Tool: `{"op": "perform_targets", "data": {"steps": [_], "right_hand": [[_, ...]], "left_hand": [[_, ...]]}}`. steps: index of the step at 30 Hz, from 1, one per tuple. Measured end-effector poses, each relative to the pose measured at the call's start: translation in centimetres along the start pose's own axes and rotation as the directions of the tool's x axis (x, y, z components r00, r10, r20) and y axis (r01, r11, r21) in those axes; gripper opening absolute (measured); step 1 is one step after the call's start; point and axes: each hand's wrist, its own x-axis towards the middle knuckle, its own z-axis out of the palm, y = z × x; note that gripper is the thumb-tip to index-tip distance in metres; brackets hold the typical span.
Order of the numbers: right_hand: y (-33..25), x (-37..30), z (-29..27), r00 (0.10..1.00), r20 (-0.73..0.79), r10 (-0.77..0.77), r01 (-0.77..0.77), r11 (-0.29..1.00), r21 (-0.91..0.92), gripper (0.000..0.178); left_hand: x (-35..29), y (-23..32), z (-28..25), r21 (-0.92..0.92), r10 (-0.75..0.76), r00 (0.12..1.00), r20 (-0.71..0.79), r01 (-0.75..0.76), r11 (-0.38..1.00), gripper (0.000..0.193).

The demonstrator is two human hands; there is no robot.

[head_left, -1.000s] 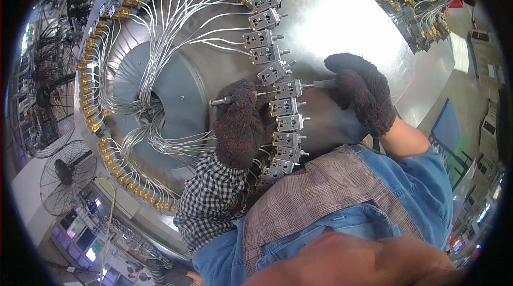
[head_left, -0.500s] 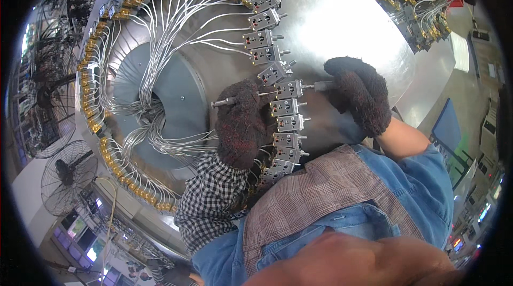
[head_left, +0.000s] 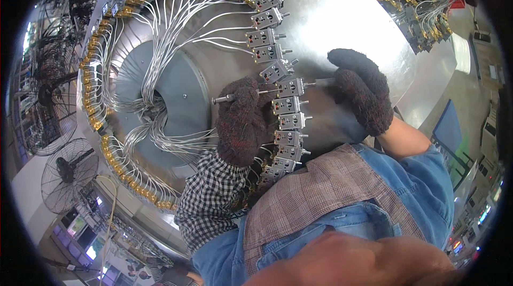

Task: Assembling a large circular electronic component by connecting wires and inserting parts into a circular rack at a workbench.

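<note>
My left hand [head_left: 241, 126], in a dark knitted glove, is closed around a slim metal screwdriver-like tool [head_left: 222, 98]. The tool's thin shaft points right and meets the inner side of a small grey metal block [head_left: 290, 88] in the curved row. On the block's outer side, my gloved right hand [head_left: 366, 96] is closed on a short grey driver-like tool [head_left: 324, 82], lined up with the block's protruding stud. Its grip is mostly hidden by the fingers. More grey blocks [head_left: 289, 121] with studs sit above and below this one.
White wires [head_left: 165, 40] run from the blocks to a hole in a grey central disc [head_left: 187, 80]. Gold-coloured fittings [head_left: 115, 166] line the ring's left side. A second wired cluster [head_left: 411, 3] lies upper right. A fan [head_left: 67, 171] stands lower left, a blue panel [head_left: 447, 126] right.
My right hand has turned slightly and its fingers sit a little higher. The left hand keeps its hold, with the tool still at the same block.
</note>
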Motion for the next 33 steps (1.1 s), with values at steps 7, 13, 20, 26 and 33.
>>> {"op": "perform_targets", "data": {"steps": [7,13,20,26,33], "right_hand": [[0.7,-0.5,-0.3,0.999,-0.003,0.045,-0.045,0.996,0.08,0.032],[3.1,-2.6,-0.8,0.844,0.166,-0.51,0.52,0.704,-0.484,0.034],[1.9,-2.8,0.9,0.993,-0.02,0.117,-0.111,0.976,0.185,0.033],[1.5,-2.4,1.2,0.986,0.018,0.164,-0.164,0.969,0.187,0.033],[3.3,-3.1,0.7,0.994,0.11,0.026,-0.052,0.97,0.238,0.034]], "left_hand": [[-0.5,-0.2,-0.4,-0.125,0.001,0.989,-0.146,-0.019,0.992,0.027],[-1.8,0.8,1.1,0.171,0.067,0.988,-0.139,-0.042,0.984,0.021],[-2.1,-0.7,-2.7,0.278,0.085,0.982,-0.169,-0.036,0.96,0.02],[-2.4,-0.4,-1.6,0.123,0.026,0.997,-0.072,-0.017,0.992,0.028],[-2.3,-0.2,-1.4,0.063,-0.035,0.993,-0.112,0.042,0.997,0.023]]}}
